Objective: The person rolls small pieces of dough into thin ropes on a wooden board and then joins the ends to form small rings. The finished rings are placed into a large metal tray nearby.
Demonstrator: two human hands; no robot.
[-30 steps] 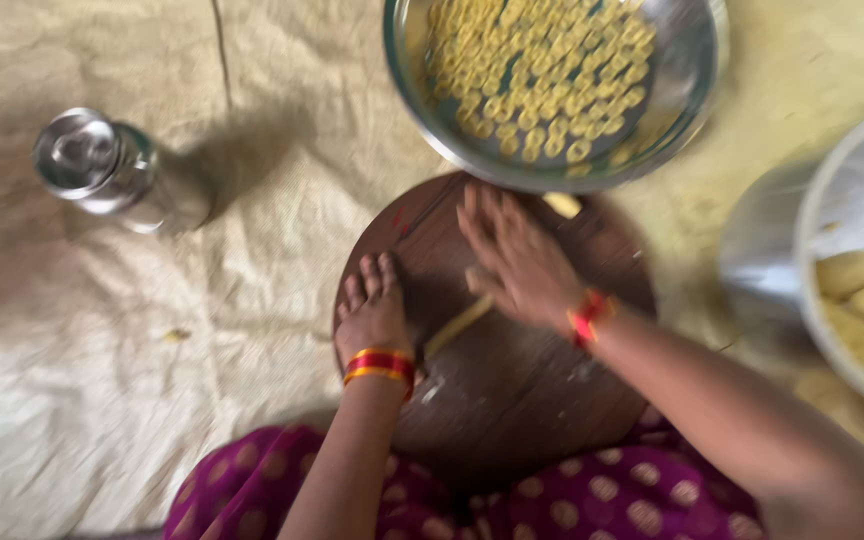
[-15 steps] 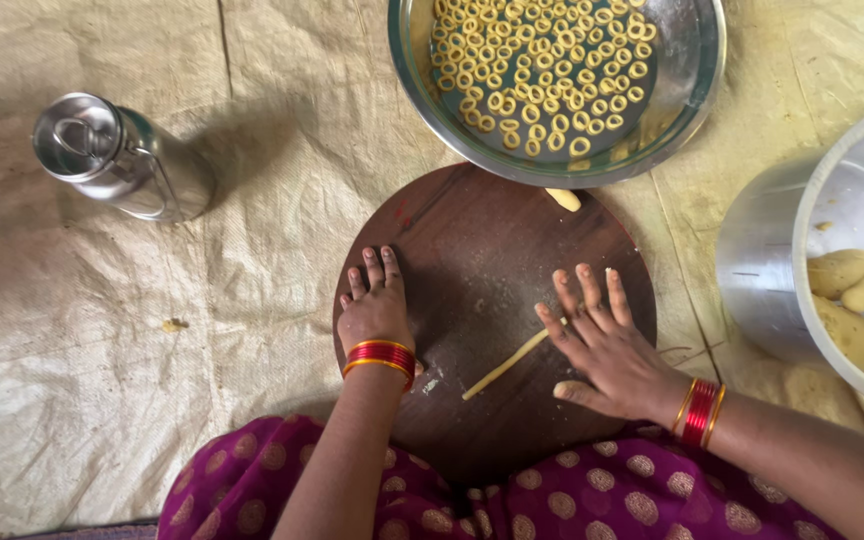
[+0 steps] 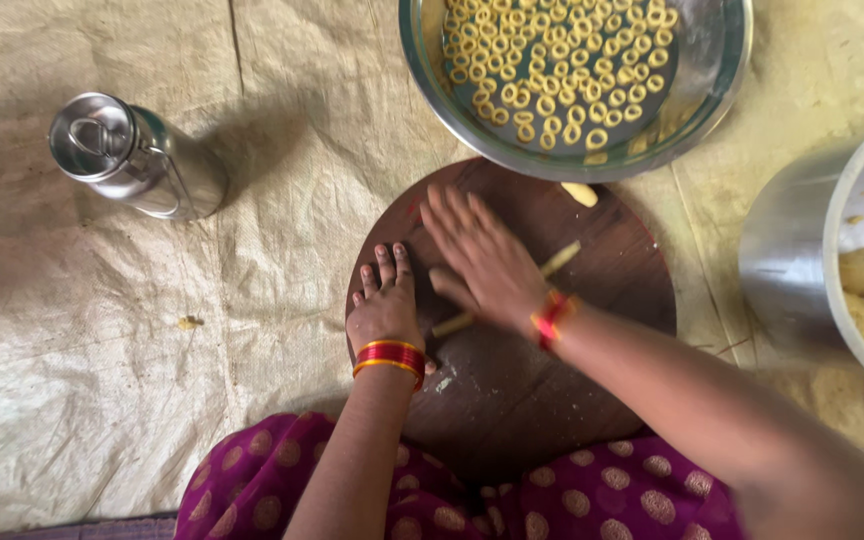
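Overhead, two hands open flat, right hand (image 3: 482,260) on one dough rope (image 3: 557,262), left hand (image 3: 384,305) on one round board (image 3: 552,400).

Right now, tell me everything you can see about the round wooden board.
The round wooden board is dark brown, lying flat on the pale cloth, dusted with flour. The left hand rests on its edge; the right hand presses a thin dough strip on it. A small dough bit lies near its far rim.

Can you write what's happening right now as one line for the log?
left hand: flat on round wooden board | right hand: palm on dough strip | steel bowl: dough rings
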